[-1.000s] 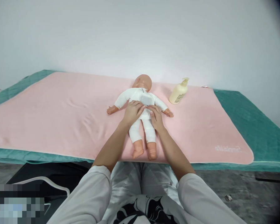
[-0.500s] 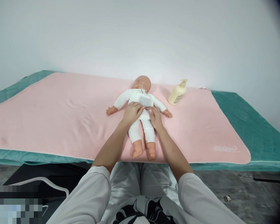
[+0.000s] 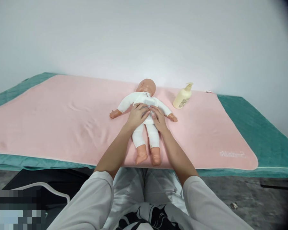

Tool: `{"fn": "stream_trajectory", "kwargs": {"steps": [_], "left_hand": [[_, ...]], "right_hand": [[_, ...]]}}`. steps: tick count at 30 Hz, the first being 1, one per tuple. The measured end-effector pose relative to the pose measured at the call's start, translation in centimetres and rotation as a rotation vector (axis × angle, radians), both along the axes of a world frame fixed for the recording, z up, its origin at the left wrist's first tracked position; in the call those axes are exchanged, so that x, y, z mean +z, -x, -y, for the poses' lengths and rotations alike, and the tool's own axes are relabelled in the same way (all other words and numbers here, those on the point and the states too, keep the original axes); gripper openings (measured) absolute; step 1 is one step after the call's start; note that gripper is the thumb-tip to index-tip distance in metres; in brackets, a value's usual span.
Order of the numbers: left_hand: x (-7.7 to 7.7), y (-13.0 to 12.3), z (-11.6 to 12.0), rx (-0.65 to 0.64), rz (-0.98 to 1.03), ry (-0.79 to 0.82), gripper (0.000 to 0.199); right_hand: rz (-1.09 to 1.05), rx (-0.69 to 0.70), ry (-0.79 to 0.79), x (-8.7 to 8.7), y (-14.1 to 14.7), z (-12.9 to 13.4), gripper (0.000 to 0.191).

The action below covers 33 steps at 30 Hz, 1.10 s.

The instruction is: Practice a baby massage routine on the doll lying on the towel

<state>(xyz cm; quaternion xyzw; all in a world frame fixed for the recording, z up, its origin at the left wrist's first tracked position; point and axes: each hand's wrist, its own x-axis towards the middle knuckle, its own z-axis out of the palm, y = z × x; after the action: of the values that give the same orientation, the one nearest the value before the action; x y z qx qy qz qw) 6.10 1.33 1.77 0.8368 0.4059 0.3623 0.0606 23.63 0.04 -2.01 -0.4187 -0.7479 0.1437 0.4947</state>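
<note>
A baby doll with a white cloth body lies on a pink mat, head away from me and feet near the front edge. Its arms are spread out to both sides. My left hand rests flat on the left of the doll's torso, fingers stretched out. On the right of the torso lies my right hand, open as well, with its fingertips close to those of the left hand around the middle. The palms hide part of the torso.
A cream pump bottle stands on the mat to the right of the doll. Green quilted padding shows beneath the mat. A pale wall rises behind. Below left is a dark object with a white curved cord.
Both hands have slid slightly up the doll's torso, away from me, and the fingertips sit a little closer together. The doll and bottle keep their places.
</note>
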Motion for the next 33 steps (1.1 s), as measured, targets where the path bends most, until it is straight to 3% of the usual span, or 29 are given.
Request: {"fn": "stream_trajectory", "kwargs": {"steps": [8,13,18,24,33], "left_hand": [[0.4,-0.1,0.2,0.014,-0.027,0.055,0.030],[1.0,-0.4,-0.3,0.102,0.007,0.067,0.029],[2.3,-1.3,-2.1,0.188,-0.105,0.061,0.031],[3.5,-2.1,-3.1,0.307,-0.273,0.087,0.034],[2.7,-2.2,-3.8,0.367,-0.306,0.164,0.033]], "right_hand": [[-0.001,0.026,0.017,0.1,-0.1,-0.4,0.047],[-0.030,0.027,-0.009,0.5,-0.3,-1.2,0.045],[0.005,-0.062,-0.019,1.4,0.0,-3.4,0.052],[0.097,-0.054,0.044,2.9,0.2,-6.3,0.055],[0.037,-0.013,0.102,1.2,0.0,-7.4,0.036]]}}
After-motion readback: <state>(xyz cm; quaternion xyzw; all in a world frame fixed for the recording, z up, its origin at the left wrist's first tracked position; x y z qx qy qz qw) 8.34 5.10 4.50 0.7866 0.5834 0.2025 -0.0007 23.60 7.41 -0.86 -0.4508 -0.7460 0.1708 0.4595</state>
